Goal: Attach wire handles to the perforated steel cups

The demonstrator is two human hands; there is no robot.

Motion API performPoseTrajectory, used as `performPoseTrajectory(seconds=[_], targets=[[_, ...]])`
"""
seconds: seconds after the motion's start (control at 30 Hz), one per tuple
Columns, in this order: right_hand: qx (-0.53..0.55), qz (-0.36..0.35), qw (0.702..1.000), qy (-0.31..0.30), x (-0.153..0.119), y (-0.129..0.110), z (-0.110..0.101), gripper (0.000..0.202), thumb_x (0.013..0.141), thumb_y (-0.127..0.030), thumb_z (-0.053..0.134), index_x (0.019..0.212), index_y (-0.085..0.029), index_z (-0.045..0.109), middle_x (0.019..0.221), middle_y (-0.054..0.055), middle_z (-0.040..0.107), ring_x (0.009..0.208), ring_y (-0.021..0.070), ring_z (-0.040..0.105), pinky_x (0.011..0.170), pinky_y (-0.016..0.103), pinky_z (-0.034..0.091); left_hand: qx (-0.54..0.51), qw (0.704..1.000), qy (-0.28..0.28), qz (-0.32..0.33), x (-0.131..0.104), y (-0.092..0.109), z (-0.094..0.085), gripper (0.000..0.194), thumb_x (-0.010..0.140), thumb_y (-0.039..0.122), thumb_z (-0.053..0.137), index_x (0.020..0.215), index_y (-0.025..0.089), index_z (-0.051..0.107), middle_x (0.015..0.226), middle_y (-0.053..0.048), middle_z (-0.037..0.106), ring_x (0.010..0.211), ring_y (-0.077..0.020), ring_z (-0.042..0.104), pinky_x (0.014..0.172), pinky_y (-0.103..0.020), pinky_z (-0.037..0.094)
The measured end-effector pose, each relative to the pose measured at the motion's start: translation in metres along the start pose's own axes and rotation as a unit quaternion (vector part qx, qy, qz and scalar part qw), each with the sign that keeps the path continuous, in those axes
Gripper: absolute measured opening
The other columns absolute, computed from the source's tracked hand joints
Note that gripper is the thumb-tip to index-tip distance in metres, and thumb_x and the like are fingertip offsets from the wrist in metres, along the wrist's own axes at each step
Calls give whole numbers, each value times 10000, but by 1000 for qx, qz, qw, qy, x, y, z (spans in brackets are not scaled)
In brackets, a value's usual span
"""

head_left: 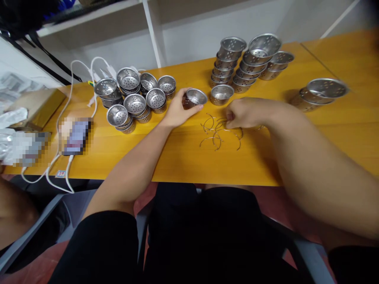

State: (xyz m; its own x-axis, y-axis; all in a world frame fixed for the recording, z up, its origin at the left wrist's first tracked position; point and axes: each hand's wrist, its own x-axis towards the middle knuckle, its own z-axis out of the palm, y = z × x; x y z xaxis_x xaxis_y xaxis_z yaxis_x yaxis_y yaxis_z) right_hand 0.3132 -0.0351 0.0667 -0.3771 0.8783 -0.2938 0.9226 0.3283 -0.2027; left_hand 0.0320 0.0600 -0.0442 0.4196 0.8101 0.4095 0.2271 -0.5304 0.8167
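Note:
My left hand (179, 109) is closed around a small perforated metal cup (195, 98), its opening facing up. To the right, my right hand (237, 114) has its fingers pinched together over a scatter of thin curved wires (213, 136) on the table; what its fingertips hold, if anything, is hidden. A single cup (222, 94) stands just behind my right hand. Stacks of cups rise behind it (225, 59), and more stacked cups (134, 104) stand left of my left hand.
Further cups (322, 92) stand at the right. On the left of the wooden table (177, 161) lie a phone (77, 136) with white cables, a cardboard box (44, 106) and plastic bags. A shelf is behind. Another person's bare limb (14, 205) shows at far left.

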Motion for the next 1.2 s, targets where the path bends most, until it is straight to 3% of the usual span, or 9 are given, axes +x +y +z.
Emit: performPoseTrajectory(seconds=[0.1,0.27,0.43,0.57,0.7,0.83,0.97,1.2], targets=[[-57,27,997,-40,2,-5,0,325,973,-248,814,694,-251,647,634,42,652,591,221,584,617,405,428,-4,1000,1,-5,0,-2,0,1036,849,859,967,1560,243,535,1597,-199,713,1480,-395,750,1352,-675,578],[-40,27,998,-36,0,-10,-2,314,966,-224,827,705,-240,654,690,74,662,689,271,655,682,428,436,-17,1000,-6,3,0,-3,-2,1084,847,923,923,1572,230,512,1630,-231,681,1535,-409,726,1378,-686,562],[-31,7,999,-30,-4,-10,-5,241,986,-207,759,782,-251,639,733,47,674,663,239,602,704,419,439,-49,999,10,-10,2,-4,-2,1215,777,959,964,1612,235,458,1632,-246,687,1535,-419,743,1382,-715,564],[16,-37,998,37,-4,-3,-7,239,976,-203,802,831,-255,618,804,51,691,705,228,588,729,404,442,-36,999,30,2,7,-12,-1,1269,705,1015,971,1595,257,478,1707,-228,634,1598,-435,704,1398,-708,563],[101,-73,988,96,-2,8,-6,177,919,-189,808,923,-266,648,878,44,726,777,247,648,768,413,507,-26,999,8,39,8,-19,-1,1162,781,993,935,1569,260,499,1700,-219,621,1628,-420,671,1419,-681,539],[196,-125,956,178,4,18,0,238,862,-147,778,1063,-260,719,889,48,737,791,263,684,794,433,570,-48,998,1,52,8,-20,0,1153,784,954,961,1568,248,498,1609,-206,670,1525,-395,738,1373,-689,578],[216,-139,924,283,12,28,7,183,878,-125,812,967,-271,746,841,46,729,769,282,697,817,463,587,-49,998,15,43,7,-13,-2,1196,697,960,1014,1528,236,549,1537,-187,716,1414,-376,788,1307,-674,634],[290,-148,890,320,24,33,16,167,953,-90,813,1011,-246,801,892,68,780,765,238,685,726,405,537,-2,998,42,56,3,8,-8,1109,663,913,1075,1428,229,655,1437,-166,791,1339,-371,811,1245,-646,666]])
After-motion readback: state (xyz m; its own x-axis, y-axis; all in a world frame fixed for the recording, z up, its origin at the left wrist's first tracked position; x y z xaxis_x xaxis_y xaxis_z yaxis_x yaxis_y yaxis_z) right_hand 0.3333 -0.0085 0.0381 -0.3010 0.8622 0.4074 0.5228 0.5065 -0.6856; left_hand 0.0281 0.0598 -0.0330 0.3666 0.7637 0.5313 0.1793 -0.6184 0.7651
